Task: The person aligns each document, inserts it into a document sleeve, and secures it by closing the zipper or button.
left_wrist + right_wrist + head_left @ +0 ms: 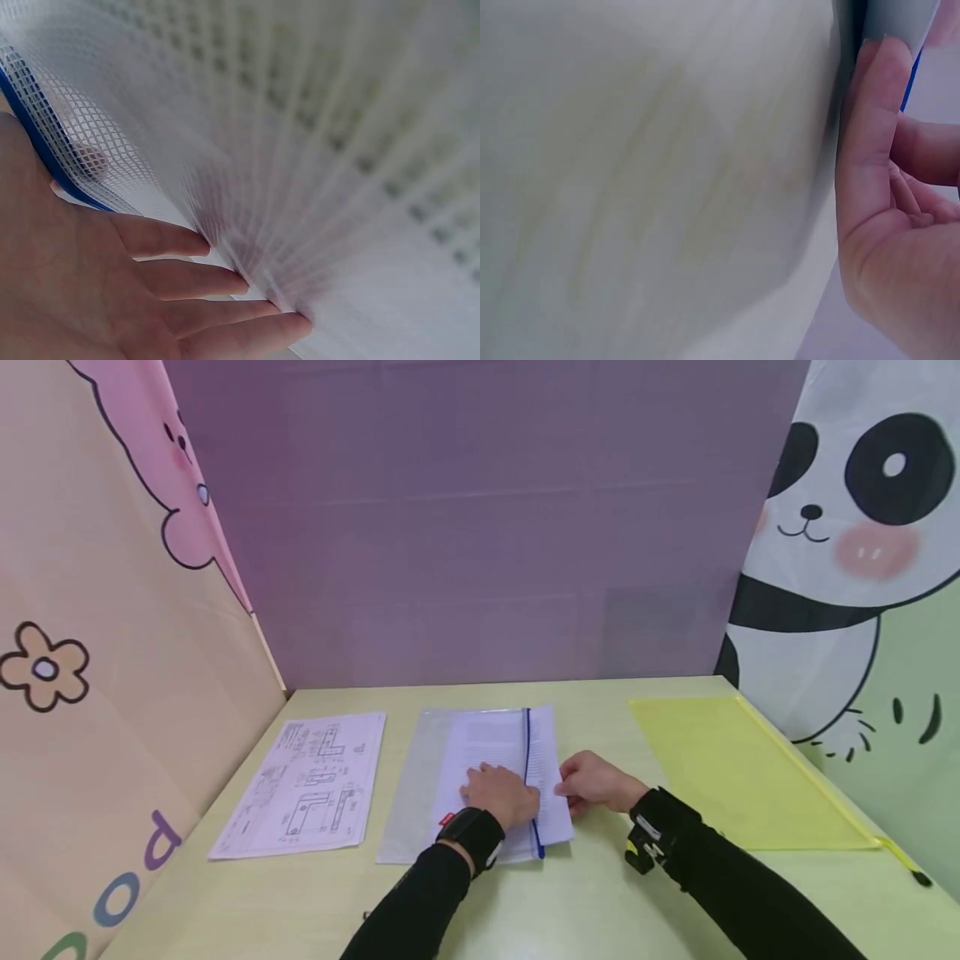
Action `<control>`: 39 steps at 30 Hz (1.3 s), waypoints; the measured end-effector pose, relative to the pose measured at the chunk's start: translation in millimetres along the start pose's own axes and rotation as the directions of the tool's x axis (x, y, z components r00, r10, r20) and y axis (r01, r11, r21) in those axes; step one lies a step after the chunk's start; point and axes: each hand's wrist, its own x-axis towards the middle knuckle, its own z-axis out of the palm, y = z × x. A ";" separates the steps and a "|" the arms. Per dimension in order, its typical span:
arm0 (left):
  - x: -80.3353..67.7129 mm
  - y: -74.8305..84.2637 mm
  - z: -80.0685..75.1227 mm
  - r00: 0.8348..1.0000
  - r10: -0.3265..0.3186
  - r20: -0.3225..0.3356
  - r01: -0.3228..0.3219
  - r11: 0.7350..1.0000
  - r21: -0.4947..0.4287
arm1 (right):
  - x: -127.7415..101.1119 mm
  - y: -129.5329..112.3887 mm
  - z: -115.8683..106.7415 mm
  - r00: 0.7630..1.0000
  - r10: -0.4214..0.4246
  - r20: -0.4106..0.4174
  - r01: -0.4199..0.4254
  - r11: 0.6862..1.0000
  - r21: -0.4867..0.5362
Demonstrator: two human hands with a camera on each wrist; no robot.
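Note:
A clear mesh pouch (pixel 416 785) with a blue zip edge (pixel 528 752) lies flat mid-table, with white paper sheets (pixel 553 747) inside it and sticking out past the zip on the right. My left hand (pixel 498 793) rests on top of the pouch; the left wrist view shows its fingers (pixel 195 281) straight against the mesh pouch (pixel 187 112) beside the blue zip edge (pixel 37 146). My right hand (pixel 592 781) holds the protruding right edge of the sheets; in the right wrist view its thumb (pixel 866 135) lies along the paper (pixel 667 187) with the other fingers curled behind.
A sheet of technical drawings (pixel 307 785) lies to the left on the pale green table (pixel 570 910). A yellow zip folder (pixel 742 768) lies at the right. Cartoon panels wall the table: peach at left (pixel 90 652), purple at back (pixel 487 527), panda at right (pixel 862 568).

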 end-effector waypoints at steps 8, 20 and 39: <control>-0.8 0.6 -1.6 1.000 -0.004 0.001 0.004 1.000 0.002 | 6.2 -8.3 15.2 0.999 -0.015 -0.037 0.014 1.000 -0.025; 0.2 3.6 -2.0 0.999 -0.013 0.037 0.013 1.000 -0.013 | -0.6 -3.3 10.9 0.996 0.069 -0.060 -0.064 0.994 0.084; -2.5 -1.8 -4.5 1.000 0.028 0.013 -0.027 0.998 -0.051 | 6.2 -6.6 19.2 0.995 -0.031 -0.092 0.034 0.999 0.029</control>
